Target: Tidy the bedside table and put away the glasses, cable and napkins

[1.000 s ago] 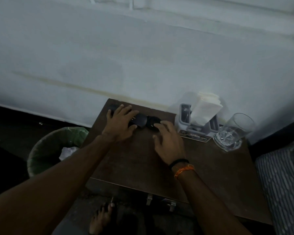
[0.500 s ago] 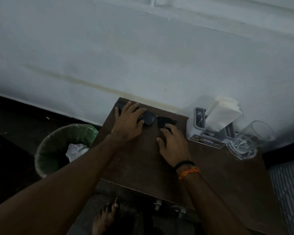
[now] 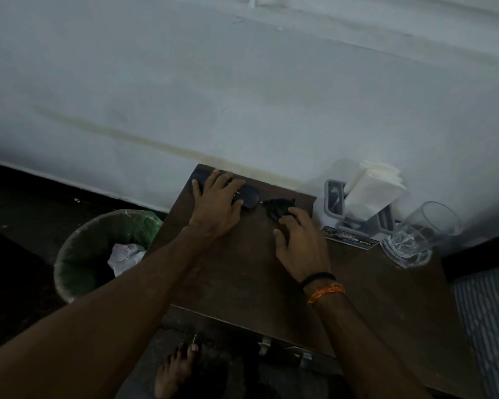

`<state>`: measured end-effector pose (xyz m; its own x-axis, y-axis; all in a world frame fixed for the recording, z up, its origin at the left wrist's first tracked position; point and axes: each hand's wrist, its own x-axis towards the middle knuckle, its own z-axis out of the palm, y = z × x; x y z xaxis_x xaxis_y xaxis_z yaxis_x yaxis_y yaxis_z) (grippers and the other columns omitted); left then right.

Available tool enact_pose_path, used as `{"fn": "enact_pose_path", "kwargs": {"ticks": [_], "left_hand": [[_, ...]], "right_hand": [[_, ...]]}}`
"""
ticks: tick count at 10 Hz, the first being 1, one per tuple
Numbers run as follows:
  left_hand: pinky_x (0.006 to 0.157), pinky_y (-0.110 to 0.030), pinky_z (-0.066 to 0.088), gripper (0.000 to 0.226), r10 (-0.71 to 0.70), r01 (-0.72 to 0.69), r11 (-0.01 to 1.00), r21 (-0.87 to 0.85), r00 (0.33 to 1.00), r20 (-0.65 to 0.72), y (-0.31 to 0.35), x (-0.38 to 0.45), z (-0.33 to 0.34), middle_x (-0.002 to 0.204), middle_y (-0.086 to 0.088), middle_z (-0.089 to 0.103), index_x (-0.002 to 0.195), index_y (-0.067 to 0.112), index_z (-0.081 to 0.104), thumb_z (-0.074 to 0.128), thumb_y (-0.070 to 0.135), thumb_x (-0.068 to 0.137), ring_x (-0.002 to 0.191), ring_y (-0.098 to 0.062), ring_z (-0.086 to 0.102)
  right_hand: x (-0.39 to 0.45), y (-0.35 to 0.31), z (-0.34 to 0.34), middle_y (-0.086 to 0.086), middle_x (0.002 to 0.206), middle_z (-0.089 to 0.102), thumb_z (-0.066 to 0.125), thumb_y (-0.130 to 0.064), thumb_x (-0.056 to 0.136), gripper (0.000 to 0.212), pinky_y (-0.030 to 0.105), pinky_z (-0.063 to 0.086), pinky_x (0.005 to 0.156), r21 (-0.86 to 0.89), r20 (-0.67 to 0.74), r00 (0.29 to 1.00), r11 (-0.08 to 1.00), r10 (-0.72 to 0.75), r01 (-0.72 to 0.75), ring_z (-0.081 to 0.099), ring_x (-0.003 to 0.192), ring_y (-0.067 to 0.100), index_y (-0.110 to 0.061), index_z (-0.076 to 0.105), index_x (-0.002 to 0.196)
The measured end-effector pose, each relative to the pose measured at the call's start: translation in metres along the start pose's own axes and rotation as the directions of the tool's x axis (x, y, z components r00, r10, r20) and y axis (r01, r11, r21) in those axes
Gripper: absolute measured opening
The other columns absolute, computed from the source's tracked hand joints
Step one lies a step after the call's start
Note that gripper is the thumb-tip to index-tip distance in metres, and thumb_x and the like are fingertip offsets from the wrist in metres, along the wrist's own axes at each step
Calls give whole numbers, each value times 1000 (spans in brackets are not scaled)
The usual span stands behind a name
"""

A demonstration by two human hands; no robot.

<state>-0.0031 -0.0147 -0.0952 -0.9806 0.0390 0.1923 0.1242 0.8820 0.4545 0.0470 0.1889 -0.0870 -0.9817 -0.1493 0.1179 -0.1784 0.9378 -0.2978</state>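
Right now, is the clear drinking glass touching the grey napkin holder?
Cannot tell. In the head view the clear drinking glass stands right beside the grey napkin holder, but darkness hides any gap.

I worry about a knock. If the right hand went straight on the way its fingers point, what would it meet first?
The right hand would probably meet the coiled black cable first; its fingertips already seem to reach it. Beyond that is the wall.
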Motion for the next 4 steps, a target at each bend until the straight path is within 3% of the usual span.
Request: {"fn": "enact_pose_path", "kwargs": {"ticks": [2,4], "left_hand": [[119,-60,-2,53,18,-18,999,31,1000,-12,6,-6,1,158,-3,28,144,26,41,56,28,93,151,-28,7],[119,-51,14,56,67,-66,997,28,997,-32,16,-31,6,158,-8,31,143,20,44,55,28,89,149,-32,18]], "right_hand": [[-4,-6,1,5,145,42,57,-31,94,31,36,46,101,23,-16,1000,1000,-21,21,48,127,22,-15,63,120],[-17,-1,-8,4,141,45,57,-30,94,30,33,43,103,48,16,1000,999,-3,2,48,127,20,-15,63,119]]}}
